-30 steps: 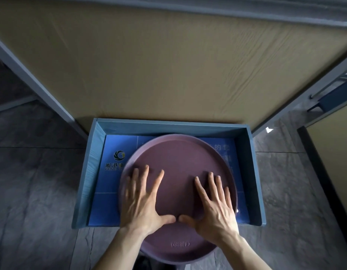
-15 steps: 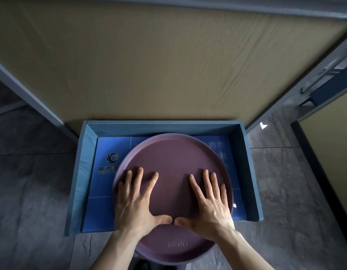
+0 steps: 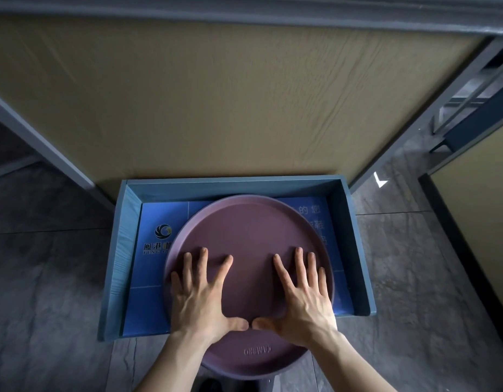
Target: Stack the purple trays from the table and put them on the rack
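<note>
Purple tray (image 3: pixel 250 247) sits upside down in the blue rack (image 3: pixel 354 250), on its printed blue liner (image 3: pixel 148 267); near edge overhangs the rack's open front toward the person; far edge close to the back wall, contact can't be told.

Both hands flat on the tray's base; left hand (image 3: pixel 200 298) and right hand (image 3: pixel 299 295) splayed, palms down, thumbs nearly touching at the middle; no grip closed on anything, just pressing/pushing.

Handling, my read: rigid moulded plastic, light for its size, not fragile; the smooth base looks slippery under flat palms, so a push relies on friction only; the rim looks the better hold, one hand on each side at the widest point, fingers hooked under the lip; the overhanging front edge is the easy place to catch it.

Count: one purple disc visible; a second rim line shows along the far edge, so it may be a stack of two or more; can't count from above; one rack; one liner; two hands.

Progress guess: trays already on the rack; what's left looks like seating them fully inside; risk is the stack tipping off the open front if released while it overhangs.
</note>
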Motion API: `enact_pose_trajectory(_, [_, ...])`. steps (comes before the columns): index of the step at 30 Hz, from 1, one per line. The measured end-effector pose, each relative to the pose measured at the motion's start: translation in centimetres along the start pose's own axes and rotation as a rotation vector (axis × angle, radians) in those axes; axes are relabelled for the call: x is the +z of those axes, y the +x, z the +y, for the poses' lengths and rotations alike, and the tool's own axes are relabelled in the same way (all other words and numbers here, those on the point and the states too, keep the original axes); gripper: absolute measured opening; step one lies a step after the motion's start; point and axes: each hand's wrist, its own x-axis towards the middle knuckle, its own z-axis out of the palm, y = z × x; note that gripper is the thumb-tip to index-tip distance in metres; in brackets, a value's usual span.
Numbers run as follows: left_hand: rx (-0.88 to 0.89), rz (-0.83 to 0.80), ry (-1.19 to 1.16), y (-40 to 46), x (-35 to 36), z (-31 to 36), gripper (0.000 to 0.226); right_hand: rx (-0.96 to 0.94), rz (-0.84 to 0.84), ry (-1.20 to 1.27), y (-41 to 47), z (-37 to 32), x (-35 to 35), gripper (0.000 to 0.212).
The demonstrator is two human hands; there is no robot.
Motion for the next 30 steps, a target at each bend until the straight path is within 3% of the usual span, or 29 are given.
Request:
enact_pose_trajectory(6, [-0.008,-0.036,0.017,-0.3,-0.9,0.4,0.135,0.021,-0.052,-0.039,0.0,-0.5,-0.9,0.139])
enact_pose_trajectory(11, [0.024,0.003,-0.005,-1.8,-2.5,0.2,0.125,0.027,-0.092,-0.050,-0.9,-1.0,-3.6,0.116])
enact_pose_trajectory(16, [0.055,0.030,-0.037,-4.2,-5.5,-0.5,0.121,0.044,-0.100,-0.033,-3.6,-2.3,-6.9,0.109])
enact_pose_trajectory(30, [0.154,0.152,-0.043,-13.1,-17.8,0.6,0.114,-0.002,0.054,0.002,-14.6,-5.4,-18.6,0.099])
